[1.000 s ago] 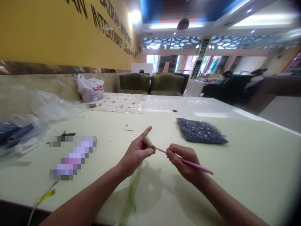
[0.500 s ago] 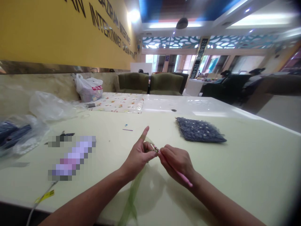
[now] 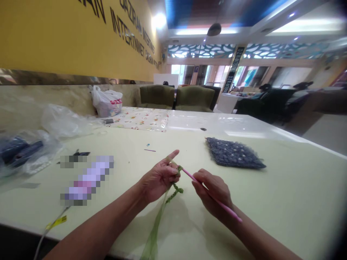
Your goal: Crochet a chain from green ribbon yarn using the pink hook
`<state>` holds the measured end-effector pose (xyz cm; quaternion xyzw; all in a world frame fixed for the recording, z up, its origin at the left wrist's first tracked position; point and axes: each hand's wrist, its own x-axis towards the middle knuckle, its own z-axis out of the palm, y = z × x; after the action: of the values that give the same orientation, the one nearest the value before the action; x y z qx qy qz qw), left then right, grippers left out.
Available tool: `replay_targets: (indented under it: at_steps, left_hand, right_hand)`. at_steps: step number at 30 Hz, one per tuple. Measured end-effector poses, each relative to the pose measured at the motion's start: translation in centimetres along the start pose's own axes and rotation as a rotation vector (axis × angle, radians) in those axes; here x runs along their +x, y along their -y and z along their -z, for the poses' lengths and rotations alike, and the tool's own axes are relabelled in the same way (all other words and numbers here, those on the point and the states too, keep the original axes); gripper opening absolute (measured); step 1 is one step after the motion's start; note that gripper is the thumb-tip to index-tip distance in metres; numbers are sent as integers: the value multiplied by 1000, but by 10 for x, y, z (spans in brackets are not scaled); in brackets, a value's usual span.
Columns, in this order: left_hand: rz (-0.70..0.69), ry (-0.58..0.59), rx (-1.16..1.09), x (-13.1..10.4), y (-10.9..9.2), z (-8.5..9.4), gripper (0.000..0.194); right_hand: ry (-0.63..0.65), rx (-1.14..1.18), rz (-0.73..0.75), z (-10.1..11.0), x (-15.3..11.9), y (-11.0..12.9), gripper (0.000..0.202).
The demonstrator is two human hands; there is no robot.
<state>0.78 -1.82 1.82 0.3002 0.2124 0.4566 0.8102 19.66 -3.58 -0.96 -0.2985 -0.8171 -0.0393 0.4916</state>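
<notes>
Right hand (image 3: 213,187): thumb and fingers closed firmly round a slim, pink crochet hook (image 3: 225,207), held like a pen, its blunt end lying along the wrist and aimed at the table's near right corner.
Left hand (image 3: 161,178): thumb and curled fingers pinched together on a knotted chain of green ribbon (image 3: 175,193), with the index finger stretched out toward the far edge.
Hook tip: at the green loop just beside the left thumb; too small to tell whether it passes through.
Chain: its worked length hangs in a short curl beneath the left hand, above the middle of the table.
Sheer green ribbon (image 3: 154,233): trails from the left hand down toward the near edge.
Pale yellow-green tabletop (image 3: 287,195): carries everything below.
Beyond the left hand, toward the far edge: a thin purple stick (image 3: 150,150) and a tiny blue loop-shaped piece (image 3: 148,144), near each other.
Beyond the right hand, toward the right edge: a flat, dark blue-grey, ruffled fabric piece dotted with pearly beads (image 3: 235,153).
Left part: a long lilac object (image 3: 89,178), pixelated; a white cable (image 3: 45,233) with a yellow tag (image 3: 57,221) runs from it over the near edge.
Left edge: a clear plastic bag (image 3: 48,142) holding dark blue items.
Far left corner: a white carrier bag with red lettering (image 3: 105,103), beside a flower-patterned sheet (image 3: 143,119).
</notes>
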Motion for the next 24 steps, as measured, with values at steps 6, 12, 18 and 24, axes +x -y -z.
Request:
replay_targets:
  at_steps: [6, 12, 18, 24]
  left_hand:
    - [-109, -3, 13, 2, -2, 6, 60]
    - [-120, -18, 192, 4, 4, 7, 57]
    - [-56, 23, 338, 0, 18, -1, 56]
    - [-76, 23, 426, 1, 14, 0, 28]
  right_hand:
    - [55, 175, -142, 9, 7, 8, 18]
    - [185, 461, -396, 12, 8, 3, 30]
    - [80, 154, -108, 5, 8, -2, 11]
    - [88, 325, -166, 10, 13, -1, 18]
